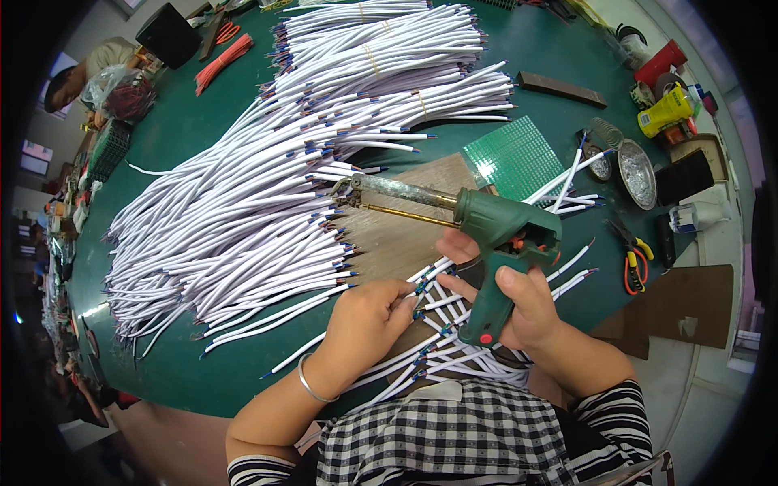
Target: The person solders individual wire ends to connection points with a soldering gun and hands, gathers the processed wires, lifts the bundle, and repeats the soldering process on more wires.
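My right hand (531, 312) is wrapped around the handle of a green soldering gun (504, 223). Its metal barrel and thin brass-coloured tube point left over a brown board (397, 243). My left hand (369, 317) is closed, thumb and forefinger pinched at the stripped end of a white cable, below the gun's barrel. Under and between my hands lie several white cables (466, 363) with coloured wire ends, crossing over my lap. A large pile of white cables (235, 219) spreads to the left, its near ends reaching the board.
Banded cable bundles (381, 49) lie at the back. To the right are a green grid mat (515, 150), a metal dish (637, 174), pliers (632, 255) and a yellow bottle (664, 112). A dark bar (561, 89) lies behind the mat. A person (101, 61) sits far left.
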`<state>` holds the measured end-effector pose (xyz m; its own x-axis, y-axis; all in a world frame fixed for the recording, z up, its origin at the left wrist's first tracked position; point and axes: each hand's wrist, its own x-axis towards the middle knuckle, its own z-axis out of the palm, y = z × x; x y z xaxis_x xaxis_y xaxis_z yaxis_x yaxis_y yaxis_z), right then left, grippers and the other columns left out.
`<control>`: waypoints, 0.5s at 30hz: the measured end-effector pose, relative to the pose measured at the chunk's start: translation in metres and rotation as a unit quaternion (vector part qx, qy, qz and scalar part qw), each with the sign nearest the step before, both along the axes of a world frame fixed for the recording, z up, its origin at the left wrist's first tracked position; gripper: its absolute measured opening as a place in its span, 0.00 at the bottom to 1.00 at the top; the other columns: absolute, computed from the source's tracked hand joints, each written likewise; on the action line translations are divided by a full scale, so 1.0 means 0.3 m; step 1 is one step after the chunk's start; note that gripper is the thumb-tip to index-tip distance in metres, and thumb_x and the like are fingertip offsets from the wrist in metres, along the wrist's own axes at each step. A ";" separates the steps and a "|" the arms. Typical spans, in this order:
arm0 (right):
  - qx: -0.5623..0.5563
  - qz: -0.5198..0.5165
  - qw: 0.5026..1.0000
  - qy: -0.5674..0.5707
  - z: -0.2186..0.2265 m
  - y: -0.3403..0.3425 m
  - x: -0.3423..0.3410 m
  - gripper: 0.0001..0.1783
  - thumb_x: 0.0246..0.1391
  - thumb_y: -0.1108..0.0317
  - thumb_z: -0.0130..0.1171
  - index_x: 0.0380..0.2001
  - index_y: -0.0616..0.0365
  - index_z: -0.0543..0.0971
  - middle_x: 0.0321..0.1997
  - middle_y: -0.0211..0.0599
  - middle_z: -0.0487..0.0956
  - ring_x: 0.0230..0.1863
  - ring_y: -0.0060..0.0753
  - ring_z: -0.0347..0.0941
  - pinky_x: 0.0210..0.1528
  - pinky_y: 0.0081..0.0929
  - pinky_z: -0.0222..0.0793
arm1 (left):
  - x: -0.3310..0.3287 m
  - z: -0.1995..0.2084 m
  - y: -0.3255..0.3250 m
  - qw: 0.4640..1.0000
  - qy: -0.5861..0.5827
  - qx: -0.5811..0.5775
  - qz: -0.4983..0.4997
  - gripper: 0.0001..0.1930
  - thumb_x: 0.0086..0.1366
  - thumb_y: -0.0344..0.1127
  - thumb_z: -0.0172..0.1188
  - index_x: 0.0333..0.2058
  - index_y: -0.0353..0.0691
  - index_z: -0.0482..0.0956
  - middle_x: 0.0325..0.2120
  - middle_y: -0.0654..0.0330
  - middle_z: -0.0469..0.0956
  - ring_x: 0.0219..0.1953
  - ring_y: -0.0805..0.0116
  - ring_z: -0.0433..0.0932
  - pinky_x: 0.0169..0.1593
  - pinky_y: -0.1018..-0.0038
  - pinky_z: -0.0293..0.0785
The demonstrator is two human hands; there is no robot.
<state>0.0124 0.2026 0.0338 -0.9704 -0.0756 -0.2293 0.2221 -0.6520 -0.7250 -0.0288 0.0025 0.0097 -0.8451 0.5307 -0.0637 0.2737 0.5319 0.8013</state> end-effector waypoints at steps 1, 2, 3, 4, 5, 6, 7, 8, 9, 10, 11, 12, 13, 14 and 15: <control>-0.004 -0.003 1.000 0.001 -0.004 -0.001 -0.001 0.36 0.54 0.66 0.55 0.64 0.56 0.54 0.64 0.44 0.62 0.66 0.40 0.57 0.63 0.40 0.60 | 0.000 -0.009 -0.001 1.000 0.000 -0.001 0.000 0.08 0.54 0.29 0.62 0.34 0.35 0.80 0.26 0.51 0.79 0.22 0.59 0.77 0.27 0.69 0.71; -0.007 -0.006 1.000 0.001 -0.008 0.000 -0.003 0.36 0.54 0.66 0.55 0.64 0.56 0.54 0.64 0.44 0.62 0.67 0.40 0.57 0.62 0.39 0.60 | 0.002 -0.024 0.001 0.997 0.072 0.009 -0.005 0.08 0.54 0.28 0.62 0.33 0.36 0.80 0.25 0.53 0.78 0.23 0.59 0.77 0.27 0.69 0.72; -0.008 -0.006 1.000 0.001 -0.013 -0.001 -0.004 0.36 0.54 0.66 0.55 0.64 0.56 0.54 0.64 0.44 0.62 0.67 0.40 0.57 0.62 0.39 0.60 | 0.005 -0.032 0.003 0.989 0.144 0.020 -0.009 0.07 0.54 0.28 0.61 0.33 0.36 0.80 0.24 0.55 0.77 0.24 0.59 0.76 0.27 0.70 0.72; 0.009 -0.005 1.000 -0.004 -0.018 -0.003 -0.004 0.37 0.53 0.64 0.55 0.64 0.54 0.53 0.64 0.46 0.61 0.67 0.43 0.55 0.63 0.43 0.60 | 0.015 -0.027 0.007 0.989 0.144 0.019 -0.009 0.07 0.54 0.28 0.61 0.33 0.36 0.80 0.24 0.55 0.77 0.24 0.59 0.76 0.27 0.70 0.72; 0.026 -0.003 1.000 -0.009 -0.021 -0.005 -0.004 0.39 0.53 0.61 0.56 0.65 0.52 0.52 0.64 0.48 0.59 0.68 0.46 0.53 0.63 0.47 0.60 | 0.026 -0.016 0.013 0.989 0.149 0.008 -0.001 0.06 0.53 0.27 0.62 0.32 0.37 0.79 0.24 0.57 0.76 0.25 0.59 0.76 0.27 0.70 0.71; 0.026 -0.004 1.000 -0.009 -0.022 -0.007 -0.004 0.39 0.53 0.61 0.56 0.65 0.52 0.52 0.64 0.48 0.59 0.68 0.46 0.53 0.63 0.47 0.60 | 0.032 -0.010 0.016 0.988 0.154 -0.003 0.008 0.06 0.52 0.27 0.62 0.31 0.38 0.79 0.23 0.59 0.75 0.26 0.59 0.76 0.27 0.70 0.71; 0.029 -0.004 1.000 -0.010 -0.022 -0.010 -0.004 0.38 0.53 0.61 0.55 0.65 0.52 0.52 0.64 0.48 0.59 0.68 0.45 0.53 0.63 0.47 0.60 | 0.032 -0.011 0.013 0.988 0.154 -0.003 0.008 0.06 0.52 0.27 0.62 0.31 0.38 0.79 0.23 0.59 0.75 0.26 0.59 0.76 0.27 0.70 0.71; 0.032 -0.004 0.999 -0.012 -0.022 -0.013 -0.002 0.38 0.54 0.61 0.55 0.65 0.52 0.53 0.65 0.48 0.59 0.68 0.45 0.53 0.63 0.47 0.60 | 0.031 -0.010 0.003 0.976 0.211 -0.031 -0.033 0.05 0.53 0.29 0.62 0.31 0.39 0.79 0.21 0.60 0.72 0.25 0.61 0.75 0.26 0.71 0.70; 0.032 -0.004 0.999 -0.012 -0.024 -0.014 -0.003 0.38 0.54 0.61 0.55 0.65 0.52 0.53 0.65 0.48 0.59 0.68 0.45 0.53 0.63 0.47 0.60 | 0.030 -0.010 -0.005 0.959 0.267 -0.059 -0.075 0.05 0.53 0.31 0.61 0.30 0.40 0.79 0.19 0.61 0.69 0.24 0.62 0.74 0.24 0.72 0.69; 0.039 -0.001 0.999 -0.003 -0.026 -0.014 -0.003 0.38 0.54 0.61 0.55 0.65 0.53 0.53 0.65 0.49 0.59 0.68 0.45 0.53 0.63 0.47 0.60 | 0.025 -0.008 -0.011 0.959 0.267 -0.060 -0.075 0.05 0.53 0.31 0.61 0.30 0.40 0.79 0.19 0.61 0.69 0.24 0.62 0.74 0.24 0.72 0.69; 0.045 0.002 0.999 0.006 -0.029 -0.016 -0.004 0.38 0.54 0.61 0.55 0.65 0.53 0.53 0.65 0.49 0.58 0.68 0.46 0.53 0.63 0.47 0.60 | 0.015 -0.006 -0.016 0.954 0.284 -0.058 -0.082 0.06 0.52 0.32 0.62 0.30 0.39 0.79 0.20 0.61 0.70 0.24 0.62 0.74 0.25 0.71 0.69; 0.045 0.002 0.999 0.005 -0.031 -0.016 -0.002 0.38 0.54 0.61 0.55 0.65 0.53 0.53 0.65 0.49 0.58 0.68 0.46 0.53 0.63 0.47 0.60 | 0.005 -0.005 -0.017 0.948 0.300 -0.057 -0.089 0.07 0.51 0.32 0.62 0.31 0.39 0.79 0.21 0.62 0.72 0.24 0.62 0.73 0.26 0.70 0.69; 0.019 -0.008 1.000 -0.006 -0.032 -0.016 0.000 0.36 0.54 0.64 0.54 0.64 0.55 0.53 0.65 0.46 0.59 0.68 0.42 0.54 0.63 0.43 0.59 | -0.006 -0.004 -0.013 0.948 0.299 -0.058 -0.090 0.07 0.51 0.32 0.62 0.31 0.39 0.79 0.21 0.62 0.72 0.24 0.62 0.73 0.26 0.70 0.69; -0.007 -0.017 1.000 -0.018 -0.032 -0.015 0.001 0.35 0.55 0.66 0.54 0.64 0.57 0.54 0.65 0.44 0.60 0.67 0.38 0.55 0.64 0.40 0.57 | -0.020 -0.002 -0.005 0.964 0.252 -0.038 -0.072 0.07 0.50 0.31 0.64 0.30 0.40 0.79 0.22 0.61 0.74 0.25 0.61 0.73 0.28 0.69 0.69; -0.007 -0.017 1.000 -0.018 -0.033 -0.016 0.002 0.35 0.55 0.66 0.54 0.64 0.57 0.54 0.65 0.44 0.60 0.67 0.38 0.55 0.64 0.40 0.57 | -0.032 -0.001 0.001 0.977 0.204 -0.019 -0.053 0.08 0.49 0.30 0.65 0.30 0.40 0.79 0.23 0.60 0.76 0.25 0.61 0.72 0.30 0.67 0.69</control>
<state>0.0131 0.1978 0.0239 -0.9637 -0.0464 -0.2629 0.2253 -0.6698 -0.7076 -0.0385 0.0027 0.0093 -0.7445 0.6204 0.2466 0.6219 0.5102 0.5941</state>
